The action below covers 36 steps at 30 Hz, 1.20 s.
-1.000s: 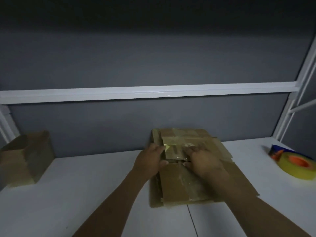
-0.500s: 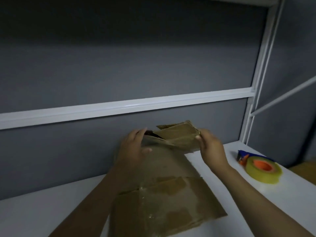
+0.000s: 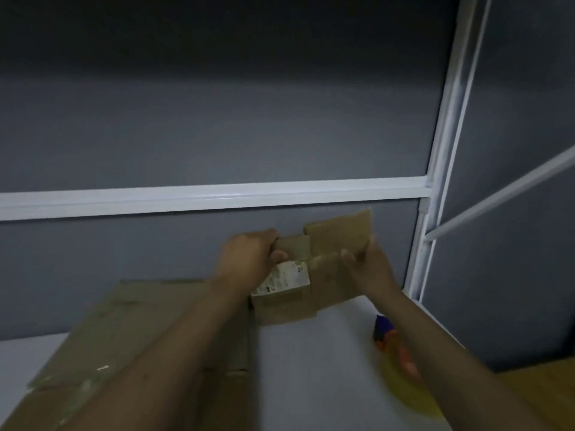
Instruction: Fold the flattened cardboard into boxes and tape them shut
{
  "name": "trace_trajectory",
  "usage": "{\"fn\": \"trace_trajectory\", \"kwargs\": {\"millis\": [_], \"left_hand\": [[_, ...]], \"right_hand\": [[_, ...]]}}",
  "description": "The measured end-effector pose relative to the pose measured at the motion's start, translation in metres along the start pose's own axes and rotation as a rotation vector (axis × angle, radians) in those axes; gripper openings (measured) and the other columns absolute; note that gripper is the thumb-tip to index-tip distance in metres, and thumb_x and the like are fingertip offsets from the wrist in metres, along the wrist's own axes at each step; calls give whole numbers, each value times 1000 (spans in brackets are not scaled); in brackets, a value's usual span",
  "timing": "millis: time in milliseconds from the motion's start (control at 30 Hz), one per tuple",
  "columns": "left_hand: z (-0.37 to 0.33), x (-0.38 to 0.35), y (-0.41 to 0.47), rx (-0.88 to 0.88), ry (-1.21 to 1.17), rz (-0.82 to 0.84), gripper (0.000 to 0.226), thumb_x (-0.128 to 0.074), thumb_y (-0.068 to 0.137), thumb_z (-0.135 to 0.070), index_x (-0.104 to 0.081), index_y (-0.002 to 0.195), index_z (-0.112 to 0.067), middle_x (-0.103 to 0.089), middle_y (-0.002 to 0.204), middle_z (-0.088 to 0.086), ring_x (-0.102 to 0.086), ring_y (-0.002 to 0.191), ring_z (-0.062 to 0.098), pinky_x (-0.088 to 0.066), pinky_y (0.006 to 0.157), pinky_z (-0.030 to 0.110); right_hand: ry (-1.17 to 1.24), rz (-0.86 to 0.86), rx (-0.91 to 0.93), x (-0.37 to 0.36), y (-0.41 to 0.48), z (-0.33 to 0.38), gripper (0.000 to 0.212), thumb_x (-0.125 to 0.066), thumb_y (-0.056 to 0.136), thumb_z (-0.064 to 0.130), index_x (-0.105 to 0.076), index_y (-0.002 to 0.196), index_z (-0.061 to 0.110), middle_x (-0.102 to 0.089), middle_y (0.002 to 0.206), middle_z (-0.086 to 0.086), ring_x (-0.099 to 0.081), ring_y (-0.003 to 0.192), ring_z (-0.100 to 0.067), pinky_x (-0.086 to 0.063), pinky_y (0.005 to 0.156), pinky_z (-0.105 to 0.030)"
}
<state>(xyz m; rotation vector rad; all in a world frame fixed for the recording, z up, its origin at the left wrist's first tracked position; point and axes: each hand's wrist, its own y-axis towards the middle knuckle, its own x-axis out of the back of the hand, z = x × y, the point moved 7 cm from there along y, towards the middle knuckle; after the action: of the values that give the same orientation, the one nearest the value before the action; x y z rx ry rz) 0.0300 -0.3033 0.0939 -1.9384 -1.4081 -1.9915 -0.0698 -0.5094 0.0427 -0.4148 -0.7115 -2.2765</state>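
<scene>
1. At centre frame, a small cardboard box blank (image 3: 294,287) was held clear above the white bench (image 3: 314,368), a pale printed label (image 3: 284,279) facing the camera and one flap (image 3: 339,233) standing up toward the grey wall.
2. The left hand (image 3: 249,259) curled over the blank's upper left edge, fingers behind and thumb in front, pinching the board.
3. The right hand (image 3: 368,264) clamped the right-hand panel below the raised flap, thumb in front and fingers hidden behind.
4. The board looked light and thin, stiff across its panels but ready to hinge at its creases; holding it near the fold lines, as both hands did, seemed the surest way to square it without buckling a wall.
5. More flattened cardboard (image 3: 140,343), patched with glossy old tape, lay at lower left on the bench.
6. A yellow tape roll (image 3: 404,377), blurred, sat at lower right beside the right forearm.
</scene>
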Motion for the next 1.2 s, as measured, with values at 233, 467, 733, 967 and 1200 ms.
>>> {"fn": "trace_trajectory", "kwargs": {"millis": [233,467,733,967,1200], "left_hand": [[-52,-27,13,49,18,50,19,-61,90,-39,-58,87,-21,-61,77,-7,-60,75,18,-44,63,31],[-62,-52,-1,65,-30,210,36,-63,90,-35,-60,125,-45,-70,104,-16,-64,91,6,-50,75,25],[-58,-64,-14,71,-415,510,35,-65,88,-44,-61,123,-45,-67,113,-21,-64,100,-2,-53,88,25],[-32,-67,-17,406,-503,389,51,-38,89,-65,-67,109,-29,-65,121,-3,-60,107,13,-45,91,28],[-13,-65,-5,470,-382,237,51,-45,96,-3,-43,144,-19,-63,121,11,-65,96,27,-54,87,42]], "right_hand": [[223,169,-52,10,26,-32,89,-58,85,57,-11,153,22,-38,148,0,-42,132,-25,-38,107,-48],[402,429,-331,-18,11,-70,97,-52,77,73,-8,153,31,-30,153,0,-40,134,-27,-40,106,-49],[424,357,-373,-29,23,-64,123,-66,59,77,2,152,34,-42,146,-3,-50,124,-27,-44,102,-50],[319,363,-360,-15,25,-58,35,-53,88,12,-44,122,15,-56,90,-3,-58,77,-19,-55,79,-46],[141,348,-227,10,19,-53,7,-54,96,21,-53,103,19,-64,92,-4,-67,75,-25,-60,61,-37]]}}
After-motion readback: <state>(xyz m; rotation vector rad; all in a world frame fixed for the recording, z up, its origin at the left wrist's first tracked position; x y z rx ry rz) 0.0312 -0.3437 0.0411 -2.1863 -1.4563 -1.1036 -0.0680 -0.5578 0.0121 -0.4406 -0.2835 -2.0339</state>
